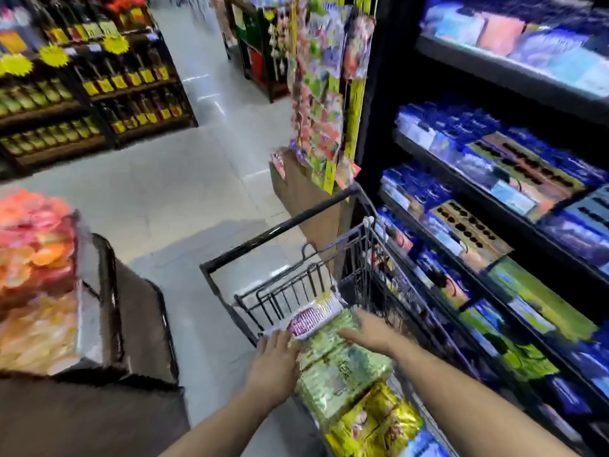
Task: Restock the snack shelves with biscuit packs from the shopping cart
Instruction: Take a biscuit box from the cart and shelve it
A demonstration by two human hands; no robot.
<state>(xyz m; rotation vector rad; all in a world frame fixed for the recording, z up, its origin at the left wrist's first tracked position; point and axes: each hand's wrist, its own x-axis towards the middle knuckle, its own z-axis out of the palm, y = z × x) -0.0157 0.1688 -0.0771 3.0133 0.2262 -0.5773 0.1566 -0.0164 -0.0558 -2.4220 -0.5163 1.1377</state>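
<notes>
Reaching down into the black wire shopping cart (280, 229), the person brings both hands onto the top of the load, which suggests the step in hand is picking out the next pack to shelve. The left hand (274, 366) lies at the near left edge of the cart's pile, its fingers straight and released, touching the side of the pale green plastic biscuit pack (342, 371). The right hand (369, 331) rests on the far right part of that same pack, fingers spread flat across the wrapper, not curled round it. Placing one hand on each side looks like a way to bracket the wide, soft pack so that it lifts level, though motion blur hides the fingertips. Just beyond the green pack, toward the cart's handle end, sits a white and pink wrapped pack (313, 316); nearer the person, shiny gold foil packs (375, 420) fill the cart, so the biscuit stock is all inside the cart. The dark tiered snack shelves (494, 65) stand just beside the cart's right side, carrying rows of blue packets (445, 127), and the cart seems parked close so each pack needs only a short swing across. Lower tiers beside the cart show green packets (534, 301) of a similar colour, a likely destination.
</notes>
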